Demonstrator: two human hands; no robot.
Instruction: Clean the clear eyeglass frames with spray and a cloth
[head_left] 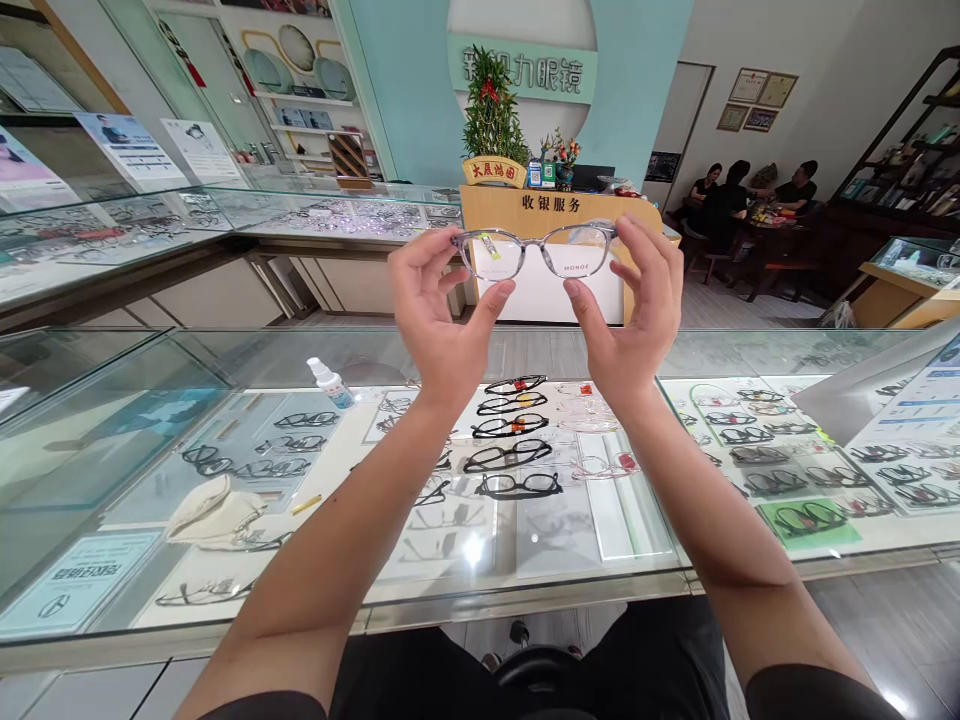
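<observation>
Between my two hands, raised above the glass counter, is a pair of eyeglasses (533,244) with a clear greyish frame. Its lenses face me, with a yellow-green sticker on the left lens and printed lettering on the right one. My left hand (442,310) pinches the left end of the frame, its thumb just below the lens. At the other end, my right hand (634,300) grips the right hinge corner in the same way. The temples are mostly hidden behind the frame and fingers.
Below lies a glass display counter (525,590) with rows of dark-framed glasses (514,455). A white spray bottle (330,383), a cream pouch (214,512) and a yellow stick (307,504) are at the left. Beyond stand a cashier desk (555,300) and several seated people (727,195).
</observation>
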